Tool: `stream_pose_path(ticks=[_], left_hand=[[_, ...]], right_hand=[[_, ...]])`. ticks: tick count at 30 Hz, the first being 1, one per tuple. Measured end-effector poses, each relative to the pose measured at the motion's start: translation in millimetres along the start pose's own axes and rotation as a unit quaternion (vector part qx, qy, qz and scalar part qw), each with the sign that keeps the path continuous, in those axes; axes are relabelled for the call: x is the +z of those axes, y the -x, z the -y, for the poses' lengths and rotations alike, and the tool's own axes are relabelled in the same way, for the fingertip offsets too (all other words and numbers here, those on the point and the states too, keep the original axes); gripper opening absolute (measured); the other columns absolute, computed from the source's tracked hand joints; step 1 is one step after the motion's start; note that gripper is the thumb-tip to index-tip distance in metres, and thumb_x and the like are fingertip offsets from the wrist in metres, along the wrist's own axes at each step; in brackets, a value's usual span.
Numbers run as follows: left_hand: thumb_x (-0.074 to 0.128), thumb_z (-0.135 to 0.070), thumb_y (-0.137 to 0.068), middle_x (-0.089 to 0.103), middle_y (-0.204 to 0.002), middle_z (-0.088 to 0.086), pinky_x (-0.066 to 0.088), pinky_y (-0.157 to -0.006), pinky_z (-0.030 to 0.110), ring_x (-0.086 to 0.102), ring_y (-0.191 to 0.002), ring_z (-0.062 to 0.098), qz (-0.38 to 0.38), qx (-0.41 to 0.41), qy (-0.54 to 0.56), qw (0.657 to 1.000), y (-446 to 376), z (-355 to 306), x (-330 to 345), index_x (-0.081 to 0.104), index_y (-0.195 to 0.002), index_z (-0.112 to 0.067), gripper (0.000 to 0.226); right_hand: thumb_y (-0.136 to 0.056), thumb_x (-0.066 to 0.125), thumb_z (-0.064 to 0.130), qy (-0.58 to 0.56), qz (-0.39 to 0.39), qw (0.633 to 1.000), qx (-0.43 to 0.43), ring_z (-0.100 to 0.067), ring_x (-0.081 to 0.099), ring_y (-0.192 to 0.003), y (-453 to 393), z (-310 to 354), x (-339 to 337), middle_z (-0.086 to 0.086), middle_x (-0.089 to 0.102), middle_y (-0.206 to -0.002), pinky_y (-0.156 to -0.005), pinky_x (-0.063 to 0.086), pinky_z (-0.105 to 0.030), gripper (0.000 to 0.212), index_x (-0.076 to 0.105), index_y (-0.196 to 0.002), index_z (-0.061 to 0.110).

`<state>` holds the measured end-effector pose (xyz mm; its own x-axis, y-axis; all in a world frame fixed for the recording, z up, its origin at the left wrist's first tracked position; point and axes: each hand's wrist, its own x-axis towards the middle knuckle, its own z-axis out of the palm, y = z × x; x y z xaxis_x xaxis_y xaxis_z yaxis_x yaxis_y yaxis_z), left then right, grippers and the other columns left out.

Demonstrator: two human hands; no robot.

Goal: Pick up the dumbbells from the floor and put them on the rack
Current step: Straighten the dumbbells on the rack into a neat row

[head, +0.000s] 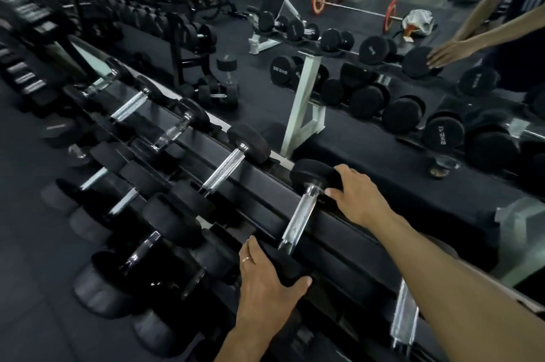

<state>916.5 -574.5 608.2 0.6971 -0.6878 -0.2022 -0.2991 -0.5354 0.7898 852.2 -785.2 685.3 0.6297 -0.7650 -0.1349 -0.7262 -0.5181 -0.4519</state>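
Note:
A black dumbbell point(299, 218) with a knurled chrome handle lies across the top tier of the black rack point(259, 184), in front of a wall mirror. My right hand point(358, 199) wraps the dumbbell's far round head. My left hand point(267, 282) grips its near head at the rack's front edge. Both heads rest on the rack's rails. Several more dumbbells point(227, 167) sit in a row to the left on the same tier.
Lower tiers hold several bigger dumbbells point(141, 255). Another chrome handle point(405, 314) sits on the rack under my right forearm. The mirror point(383, 81) reflects the rack, benches, a barbell and my arm. Dark rubber floor point(32, 243) lies at left.

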Motion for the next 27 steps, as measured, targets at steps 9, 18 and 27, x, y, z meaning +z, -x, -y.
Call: stream_pose_path(ticks=[9,18,27], left_hand=[[0.079,-0.052,-0.069,-0.008,-0.157,-0.01,0.026,-0.111,0.027,0.012,-0.147,0.016,0.026,0.026,-0.035,0.999,-5.7,2.5,-6.1,-0.006,-0.153,-0.018,0.125],[0.081,-0.056,-0.064,0.004,-0.157,-0.005,0.032,-0.115,0.034,0.021,-0.144,0.019,0.022,0.021,-0.055,0.998,-8.2,2.4,-12.1,0.001,-0.153,-0.018,0.125],[0.059,-0.063,-0.084,-0.014,-0.162,-0.002,0.01,-0.123,0.041,-0.023,-0.147,0.015,-0.027,0.065,-0.096,0.993,44.8,-8.3,-3.3,-0.008,-0.154,-0.014,0.108]], right_hand=[[-0.094,0.064,0.029,-0.012,-0.015,1.0,0.007,-0.027,0.062,-0.101,16.8,-17.3,-3.3,-0.007,0.062,-0.115,-0.092,0.05,-0.044,0.038,0.05,-0.125,0.013],[-0.094,0.062,0.031,0.0,-0.012,1.0,0.015,-0.031,0.059,-0.108,17.2,-8.8,-3.6,-0.01,0.06,-0.123,-0.093,0.049,-0.045,0.045,0.045,-0.133,0.014],[-0.095,0.059,0.037,0.033,0.02,0.999,-0.005,-0.032,0.055,-0.118,75.5,-17.2,-6.2,-0.01,0.042,-0.144,-0.096,0.048,-0.043,0.066,0.03,-0.15,0.015]])
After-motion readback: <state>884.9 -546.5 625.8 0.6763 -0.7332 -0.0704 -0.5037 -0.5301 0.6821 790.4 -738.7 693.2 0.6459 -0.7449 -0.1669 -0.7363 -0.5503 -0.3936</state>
